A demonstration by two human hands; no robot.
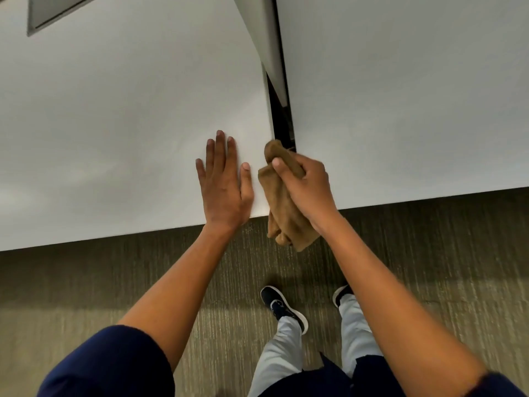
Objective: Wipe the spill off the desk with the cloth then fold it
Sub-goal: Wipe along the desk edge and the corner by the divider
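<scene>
left hand flat on counter, likely bracing; right hand grips bunched brown cloth at the counter's edge.

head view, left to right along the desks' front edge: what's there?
left desk → left hand, flat on it → brown cloth, gripped by right hand over the gap → right desk.

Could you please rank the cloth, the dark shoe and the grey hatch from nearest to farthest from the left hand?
From the left hand:
1. Cloth, just to its right, gripped by the right hand.
2. Dark shoe, below on the carpet.
3. Grey hatch, far desk corner, upper left.
</scene>
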